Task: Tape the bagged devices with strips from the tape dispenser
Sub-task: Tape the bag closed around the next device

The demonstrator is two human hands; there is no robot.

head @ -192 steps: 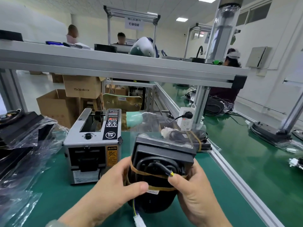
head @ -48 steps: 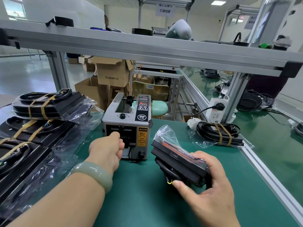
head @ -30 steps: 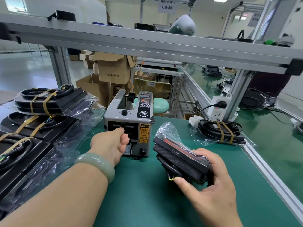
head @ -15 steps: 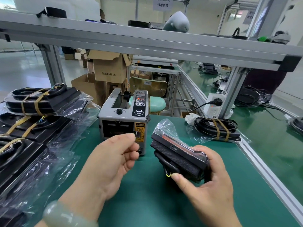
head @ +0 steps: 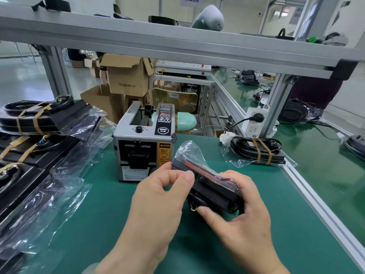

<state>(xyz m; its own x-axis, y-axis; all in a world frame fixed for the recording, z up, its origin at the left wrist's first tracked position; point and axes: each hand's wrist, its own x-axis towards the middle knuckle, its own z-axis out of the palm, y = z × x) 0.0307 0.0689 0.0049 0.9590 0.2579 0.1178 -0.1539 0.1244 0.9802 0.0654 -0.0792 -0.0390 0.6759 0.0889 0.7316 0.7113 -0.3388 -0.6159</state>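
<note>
Thumb and forefinger of the left hand [head: 158, 196] pinch at the near corner of the bagged device [head: 214, 191] and cover it; whether a clear strip sits between them, I can't make out. The right hand [head: 241, 220] hides the device's underside. Fine print on the caution label [head: 164, 154] of the tape dispenser [head: 138, 135] is too small to read. The stack of bagged devices [head: 29, 135] is cut off at the left edge.

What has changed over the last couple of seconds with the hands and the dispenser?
The left hand drew back from the outlet of the tape dispenser and came right to the bagged device, where thumb and forefinger now pinch its upper end; no strip can be made out. The right hand kept gripping the device throughout. Dispenser and the bagged stack at left stayed put.
</note>
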